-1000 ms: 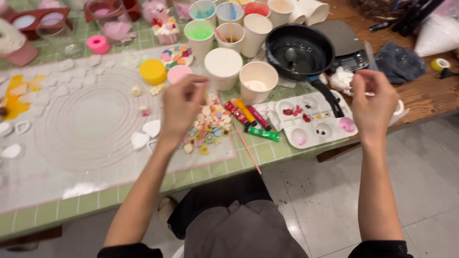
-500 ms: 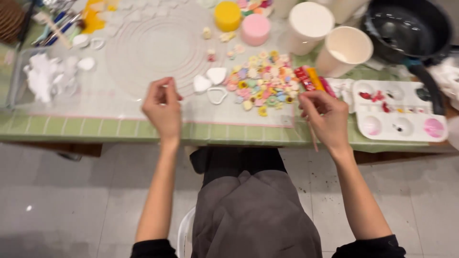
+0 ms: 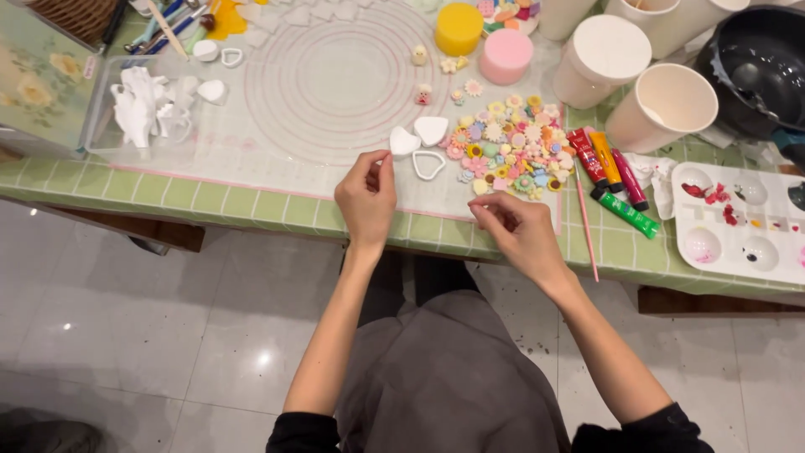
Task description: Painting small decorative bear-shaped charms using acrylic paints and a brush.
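Head view, the only one.

Left hand: it is resting over the near edge of the clear circle-marked mat, fingers curled narrow, thumb and forefinger pointing up at a white heart piece. The fingertips are reaching its lower left edge. I cannot tell whether this is contact or a grip.

Right hand: it is lying near the table's front edge, thumb and forefinger drawn close together. Anything pinched between them is too small to make out.

Things in hand: the white heart piece is lying just beside a second white heart, with a heart-outline cutter just below the pair. All three are sitting between the two hands, closer to the left. The pile of small coloured flower charms is spreading just above the right hand, apart from it.

Judgement: the work is looking like sorting or picking among hearts and charms, at the reaching stage. Lifting a heart would call for a light two-finger pinch at its edge without nudging the cutter.

Surroundings: paint tubes, a thin pink stick and a white palette are lying to the right. Paper cups are standing farther back.
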